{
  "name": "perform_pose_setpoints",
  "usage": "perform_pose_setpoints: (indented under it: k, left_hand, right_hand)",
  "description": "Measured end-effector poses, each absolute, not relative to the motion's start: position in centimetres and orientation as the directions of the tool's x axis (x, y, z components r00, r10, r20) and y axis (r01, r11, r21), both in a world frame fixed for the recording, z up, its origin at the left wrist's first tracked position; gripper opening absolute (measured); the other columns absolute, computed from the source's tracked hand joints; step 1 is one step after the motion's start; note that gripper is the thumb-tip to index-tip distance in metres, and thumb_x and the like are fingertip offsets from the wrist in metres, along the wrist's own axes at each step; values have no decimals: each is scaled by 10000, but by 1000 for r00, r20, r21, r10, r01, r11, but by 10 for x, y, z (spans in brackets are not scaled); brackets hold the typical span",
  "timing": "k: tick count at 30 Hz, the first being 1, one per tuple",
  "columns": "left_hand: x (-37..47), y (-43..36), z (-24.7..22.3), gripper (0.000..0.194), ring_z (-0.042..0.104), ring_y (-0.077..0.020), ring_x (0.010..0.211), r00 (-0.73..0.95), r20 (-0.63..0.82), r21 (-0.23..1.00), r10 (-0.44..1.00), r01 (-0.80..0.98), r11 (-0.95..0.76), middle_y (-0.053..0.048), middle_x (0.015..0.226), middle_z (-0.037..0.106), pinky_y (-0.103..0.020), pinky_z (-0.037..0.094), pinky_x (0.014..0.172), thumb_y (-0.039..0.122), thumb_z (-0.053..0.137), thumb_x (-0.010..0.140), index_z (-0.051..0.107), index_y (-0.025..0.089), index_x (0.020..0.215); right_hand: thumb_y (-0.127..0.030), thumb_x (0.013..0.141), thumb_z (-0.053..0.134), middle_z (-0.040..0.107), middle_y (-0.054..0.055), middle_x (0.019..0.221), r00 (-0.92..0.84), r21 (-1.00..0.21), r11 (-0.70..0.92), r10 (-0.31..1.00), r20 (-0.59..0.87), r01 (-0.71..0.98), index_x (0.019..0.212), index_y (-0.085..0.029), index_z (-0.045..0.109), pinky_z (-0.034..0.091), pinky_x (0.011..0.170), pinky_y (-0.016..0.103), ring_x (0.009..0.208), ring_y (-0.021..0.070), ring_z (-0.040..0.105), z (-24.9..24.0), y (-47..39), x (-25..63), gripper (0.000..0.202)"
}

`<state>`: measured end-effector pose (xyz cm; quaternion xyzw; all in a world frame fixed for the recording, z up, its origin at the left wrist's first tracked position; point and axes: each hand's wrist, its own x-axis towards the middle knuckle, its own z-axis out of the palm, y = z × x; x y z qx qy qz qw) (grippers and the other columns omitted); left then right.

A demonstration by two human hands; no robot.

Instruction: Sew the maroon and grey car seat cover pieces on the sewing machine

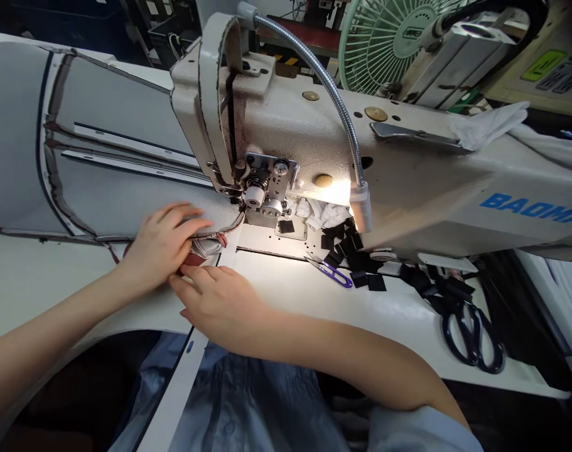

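My left hand [166,242] lies over the front edge of a grey mesh fabric panel [125,194], fingers spread across it. Its thumb points down towards a dark red fabric strip [194,258] under the panel's edge. Close beside it, the curled fingers of my right hand [220,301] pinch at this red strip; their tips are partly hidden. The panel's right end reaches under the sewing machine's presser area [255,194]. A long white strip [179,383] with a dark edge runs past my right hand, over the table edge and across my lap.
Purple thread snips [333,273] lie on the white table [276,282] near black fabric pieces [361,260]. Black-handled scissors [474,336] rest at the right. The machine arm [408,176], its flexible lamp [361,207] and a green fan [384,44] stand behind.
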<state>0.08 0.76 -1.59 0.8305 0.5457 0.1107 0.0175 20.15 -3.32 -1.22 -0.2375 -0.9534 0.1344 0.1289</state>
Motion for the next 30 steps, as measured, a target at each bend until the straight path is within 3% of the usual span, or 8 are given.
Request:
perform_pose_setpoints:
  k: [6, 8, 12, 17, 21, 23, 26, 30]
  left_hand:
    - [17, 24, 19, 416, 624, -295, 1064, 525, 176, -102, 833, 851, -515, -130, 1147, 706, -450, 474, 890, 161, 344, 981, 615, 146, 1296]
    - [26, 35, 24, 380, 625, -285, 923, 617, 70, -189, 784, 780, -597, -123, 957, 710, -422, 456, 794, 217, 356, 994, 657, 149, 1215]
    - [36, 62, 27, 313, 578, -214, 864, 739, -167, -115, 652, 642, -758, -62, 823, 638, -343, 418, 817, 205, 371, 973, 664, 144, 882]
    - [43, 73, 32, 220, 556, -203, 756, 763, -290, -138, 578, 564, -814, -47, 829, 629, -333, 420, 757, 374, 570, 857, 640, 169, 897]
    - [51, 69, 35, 126, 570, -231, 716, 730, -347, -233, 589, 542, -808, -64, 794, 631, -358, 397, 685, 206, 552, 841, 660, 196, 905]
    - [54, 67, 35, 159, 586, -247, 757, 709, -380, -249, 594, 540, -804, -69, 809, 639, -371, 393, 693, 132, 541, 817, 673, 194, 880]
    - [52, 61, 31, 116, 589, -263, 806, 717, -349, -228, 604, 560, -797, -76, 841, 658, -392, 403, 720, 205, 569, 856, 679, 191, 887]
    - [42, 54, 21, 160, 577, -246, 825, 767, -189, -145, 614, 596, -790, -62, 855, 666, -383, 390, 730, 265, 549, 930, 682, 196, 985]
  right_hand:
    - [-135, 967, 457, 541, 258, 1431, -875, -240, 869, 468, 119, 432, 1276, -3, 561, 515, 892, 370, 1179, 273, 611, -22, -36, 191, 351]
    - [-161, 976, 452, 527, 262, 1451, -871, -234, 866, 477, 120, 442, 1347, 17, 513, 497, 961, 383, 1257, 282, 575, -25, -37, 188, 416]
    - [-200, 995, 426, 474, 258, 1506, -855, -238, 843, 512, 83, 482, 1472, 2, 388, 453, 1050, 404, 1310, 271, 552, -30, -40, 178, 520]
    - [-212, 997, 423, 542, 253, 1438, -833, -269, 821, 544, 100, 504, 1458, 1, 405, 429, 1081, 418, 1228, 256, 604, -36, -31, 165, 507]
    - [-289, 1003, 465, 715, 190, 1127, -796, -376, 730, 604, -35, 571, 1170, -73, 657, 496, 964, 478, 1064, 296, 658, -32, -2, 138, 334]
    - [-359, 1001, 481, 731, 159, 1087, -774, -486, 650, 626, -92, 584, 1100, -107, 692, 525, 897, 451, 1060, 307, 654, -27, 8, 127, 343]
    - [-439, 976, 533, 739, 132, 1081, -810, -673, 548, 572, -130, 496, 1090, -110, 687, 544, 802, 351, 993, 260, 674, -19, 9, 133, 380]
    - [-250, 987, 504, 666, 67, 1342, -899, -760, 613, 428, 93, 214, 1295, -157, 607, 512, 932, 302, 1184, 179, 618, -15, -11, 184, 338]
